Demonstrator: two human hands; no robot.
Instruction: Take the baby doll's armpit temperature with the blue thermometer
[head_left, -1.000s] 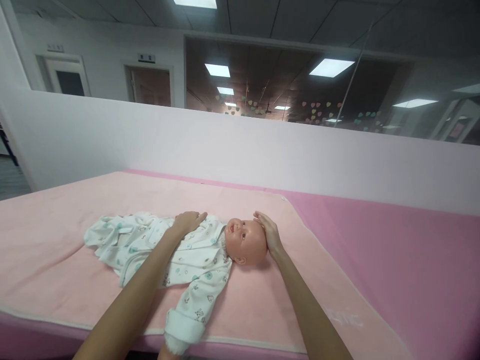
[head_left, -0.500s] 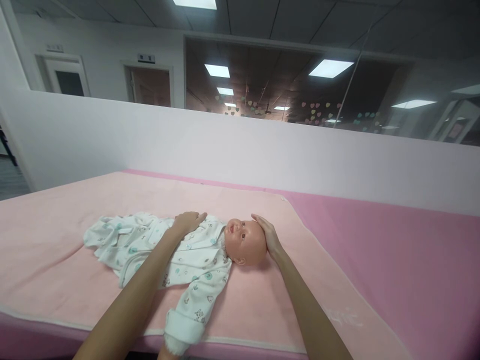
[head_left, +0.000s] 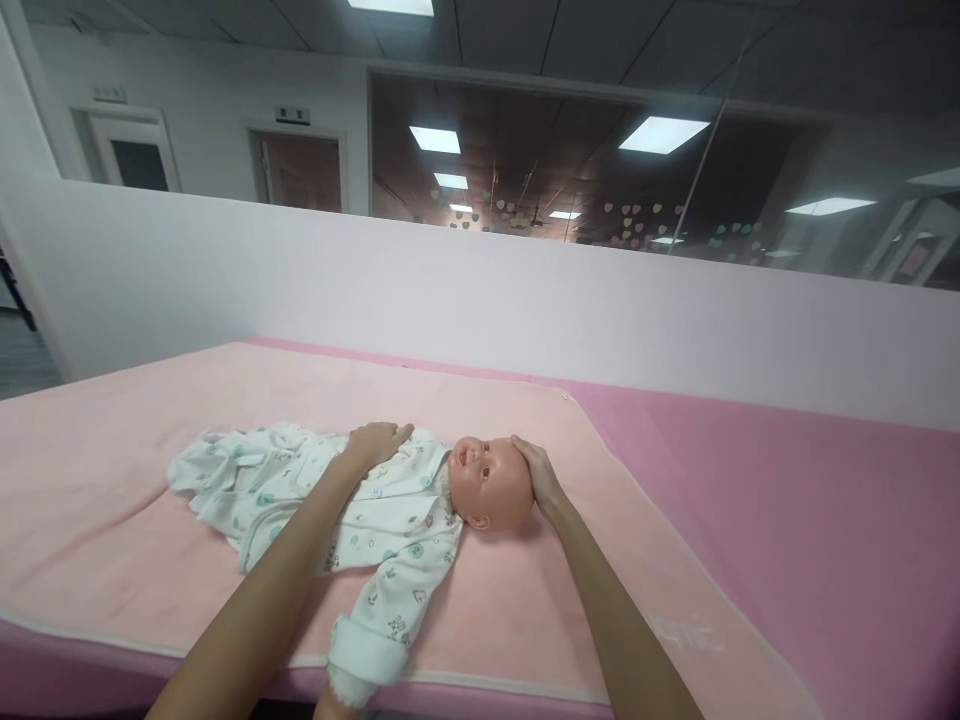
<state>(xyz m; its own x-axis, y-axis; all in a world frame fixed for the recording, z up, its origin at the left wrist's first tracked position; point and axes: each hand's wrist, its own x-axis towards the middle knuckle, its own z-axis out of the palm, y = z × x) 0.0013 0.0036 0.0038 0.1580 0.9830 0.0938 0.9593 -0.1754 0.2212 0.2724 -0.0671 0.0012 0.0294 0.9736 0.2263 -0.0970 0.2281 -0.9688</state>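
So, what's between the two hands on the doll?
In the head view, the doll's head and the upper part of its patterned top lie between the left hand and right hand.

Free passage over blanket (head_left: 337,390) beyond the doll (head_left: 412,515), white wall (head_left: 480,300) behind

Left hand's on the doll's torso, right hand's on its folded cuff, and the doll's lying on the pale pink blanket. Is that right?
Not quite: the right hand isn't on the cuff; the head view shows it against the head of the doll. The rest stands.
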